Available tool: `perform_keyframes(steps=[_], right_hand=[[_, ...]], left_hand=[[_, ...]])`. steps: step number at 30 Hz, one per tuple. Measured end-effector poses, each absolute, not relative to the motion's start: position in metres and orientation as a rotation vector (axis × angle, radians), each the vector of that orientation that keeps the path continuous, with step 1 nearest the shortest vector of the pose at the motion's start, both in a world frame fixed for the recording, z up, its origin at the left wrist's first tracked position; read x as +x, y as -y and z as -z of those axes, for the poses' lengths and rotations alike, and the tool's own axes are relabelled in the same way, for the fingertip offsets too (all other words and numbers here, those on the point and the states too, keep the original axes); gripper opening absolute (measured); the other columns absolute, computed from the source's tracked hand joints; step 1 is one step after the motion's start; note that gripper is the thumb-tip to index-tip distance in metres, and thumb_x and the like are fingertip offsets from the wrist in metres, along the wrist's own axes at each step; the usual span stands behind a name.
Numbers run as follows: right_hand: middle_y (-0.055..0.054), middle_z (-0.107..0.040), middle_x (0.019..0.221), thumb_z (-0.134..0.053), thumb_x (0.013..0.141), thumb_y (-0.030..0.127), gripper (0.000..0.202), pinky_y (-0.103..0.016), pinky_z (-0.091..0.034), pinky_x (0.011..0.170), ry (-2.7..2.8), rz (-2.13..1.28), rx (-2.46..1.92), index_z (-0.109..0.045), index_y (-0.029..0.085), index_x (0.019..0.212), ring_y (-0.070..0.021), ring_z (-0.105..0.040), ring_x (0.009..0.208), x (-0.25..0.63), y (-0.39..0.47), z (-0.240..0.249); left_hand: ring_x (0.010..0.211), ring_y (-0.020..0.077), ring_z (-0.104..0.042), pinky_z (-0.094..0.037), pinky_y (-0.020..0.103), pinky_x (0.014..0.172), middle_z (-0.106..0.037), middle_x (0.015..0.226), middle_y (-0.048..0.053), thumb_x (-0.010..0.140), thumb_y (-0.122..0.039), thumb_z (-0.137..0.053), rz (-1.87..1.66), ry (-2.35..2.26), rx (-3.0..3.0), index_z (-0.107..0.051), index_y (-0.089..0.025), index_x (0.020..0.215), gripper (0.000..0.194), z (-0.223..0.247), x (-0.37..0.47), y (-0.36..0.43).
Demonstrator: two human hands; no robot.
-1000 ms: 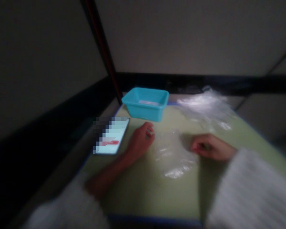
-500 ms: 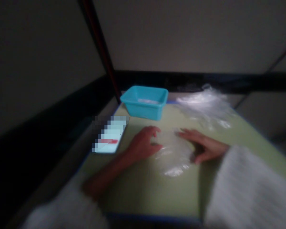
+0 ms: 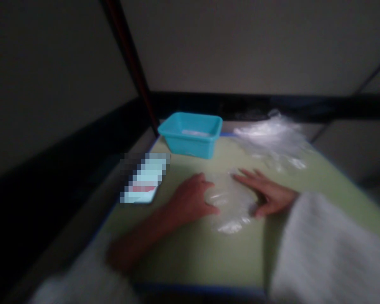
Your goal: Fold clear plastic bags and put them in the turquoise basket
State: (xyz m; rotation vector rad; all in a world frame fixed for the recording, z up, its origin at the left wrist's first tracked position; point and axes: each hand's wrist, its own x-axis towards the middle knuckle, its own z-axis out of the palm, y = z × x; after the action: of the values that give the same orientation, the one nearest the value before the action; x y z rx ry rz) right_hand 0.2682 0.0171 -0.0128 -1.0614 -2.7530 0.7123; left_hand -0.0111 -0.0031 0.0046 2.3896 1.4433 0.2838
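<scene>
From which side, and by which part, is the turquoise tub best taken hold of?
Probably from above, gripping the turquoise tub by its rim at the left and right ends: it stands upright, and the rim flares outward over a tapering body.

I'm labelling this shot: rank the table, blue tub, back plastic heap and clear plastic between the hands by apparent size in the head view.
1. Table
2. Plastic heap
3. Blue tub and clear plastic: look too alike to rank

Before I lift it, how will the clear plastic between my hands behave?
The plastic is probably floppy, given its wrinkles. It's see-through, so likely thin and light for its size. Those shiny glints suggest it may feel slippery.
</scene>
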Motion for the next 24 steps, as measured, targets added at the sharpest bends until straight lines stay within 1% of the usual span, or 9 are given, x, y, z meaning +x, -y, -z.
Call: perform_keyframes(steps=[5, 8, 14, 17, 21, 24], right_hand=[[-0.019, -0.019, 0.152, -0.062, 0.063, 0.072, 0.11, -0.067, 0.009, 0.101, 2.8, -0.685, -1.121, -0.014, 0.019, 0.148, -0.0404, -0.002, 0.138, 0.267, -0.02, 0.016], [-0.018, -0.018, 0.152, -0.062, 0.062, 0.073, 0.112, -0.067, 0.008, 0.102, 2.808, -0.682, -1.146, -0.013, 0.019, 0.148, -0.0409, -0.003, 0.138, 0.268, -0.02, 0.016], [-0.015, -0.018, 0.152, -0.061, 0.061, 0.073, 0.112, -0.069, 0.006, 0.102, 2.807, -0.672, -1.154, -0.01, 0.024, 0.148, -0.0414, -0.004, 0.138, 0.272, -0.02, 0.015], [-0.015, -0.018, 0.152, -0.061, 0.061, 0.074, 0.112, -0.068, 0.004, 0.102, 2.801, -0.68, -1.164, -0.011, 0.023, 0.148, -0.0408, -0.003, 0.138, 0.273, -0.019, 0.015], [-0.017, -0.018, 0.152, -0.059, 0.063, 0.074, 0.111, -0.068, 0.002, 0.104, 2.756, -0.704, -1.209, -0.011, 0.02, 0.148, -0.0399, -0.003, 0.138, 0.268, -0.015, 0.016], [-0.017, -0.018, 0.152, -0.059, 0.065, 0.073, 0.11, -0.067, -0.001, 0.105, 2.701, -0.718, -1.258, -0.01, 0.021, 0.148, -0.0399, -0.005, 0.138, 0.262, -0.007, 0.015]], left_hand=[[0.107, 0.0273, -0.055, -0.042, 0.036, 0.096, -0.057, 0.113, 0.009, 0.057, -0.045, -0.078, -0.221, -1.435, 2.422, -0.061, -0.018, 0.117, 0.068, -0.005, -0.013, 0.002], [0.108, 0.0262, -0.055, -0.041, 0.035, 0.098, -0.056, 0.117, 0.009, 0.059, -0.046, -0.077, -0.199, -1.447, 2.428, -0.06, -0.02, 0.119, 0.067, -0.005, -0.014, 0.002], [0.109, 0.0266, -0.055, -0.042, 0.035, 0.096, -0.056, 0.117, 0.01, 0.06, -0.046, -0.076, -0.191, -1.424, 2.423, -0.059, -0.019, 0.119, 0.067, -0.006, -0.014, 0.003], [0.108, 0.0269, -0.055, -0.043, 0.035, 0.095, -0.056, 0.116, 0.009, 0.059, -0.044, -0.078, -0.19, -1.419, 2.406, -0.06, -0.019, 0.117, 0.065, -0.007, -0.013, 0.003], [0.107, 0.027, -0.056, -0.044, 0.037, 0.094, -0.056, 0.115, 0.01, 0.062, -0.04, -0.077, -0.302, -1.499, 2.364, -0.062, -0.017, 0.111, 0.057, -0.009, -0.014, -0.001], [0.098, 0.0246, -0.058, -0.046, 0.036, 0.089, -0.059, 0.103, 0.008, 0.064, -0.037, -0.076, -0.473, -1.539, 2.323, -0.064, -0.015, 0.103, 0.046, -0.011, -0.017, -0.007]])
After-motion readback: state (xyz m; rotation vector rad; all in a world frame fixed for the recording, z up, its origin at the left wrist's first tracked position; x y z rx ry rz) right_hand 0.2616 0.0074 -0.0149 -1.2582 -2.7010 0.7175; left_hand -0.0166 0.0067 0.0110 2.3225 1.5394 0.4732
